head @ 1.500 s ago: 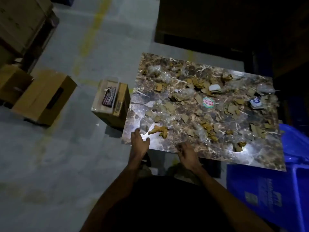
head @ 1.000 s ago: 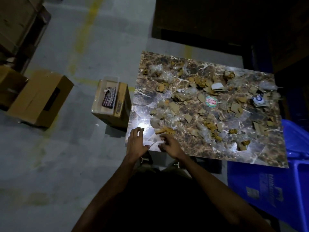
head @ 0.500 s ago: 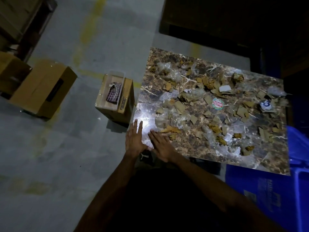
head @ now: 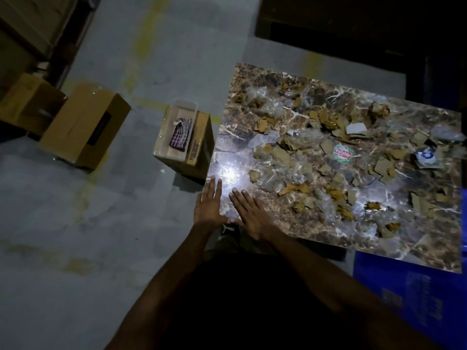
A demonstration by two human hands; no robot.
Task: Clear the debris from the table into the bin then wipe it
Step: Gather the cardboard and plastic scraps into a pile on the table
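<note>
I have both hands flat on the near left corner of the table (head: 255, 97): my left hand (head: 208, 207) lies at the very edge with fingers straight and spread, my right hand (head: 249, 213) just beside it, palm down, fingers straight and pointing toward the litter; neither grips anything. Ahead of my fingertips the marble top is bare only in the glare patch at that corner. Everywhere else the debris (head: 336, 157) covers it: torn cardboard scraps, crumpled clear plastic, a round red-and-green sticker (head: 342, 153) and a white-and-blue wrapper (head: 425, 157). I judge the clearing barely begun, with nearly all the sweeping and the whole wipe left. The blue bin (head: 409, 291) stands at the right, below the table's near edge, well apart from my hands, so the litter must travel across the top to reach it. On the floor left of the table sits a cardboard box (head: 199, 147) carrying a clear tray with a checked cloth (head: 180, 133), likely for wiping; further boxes (head: 80, 127) lie beyond.
</note>
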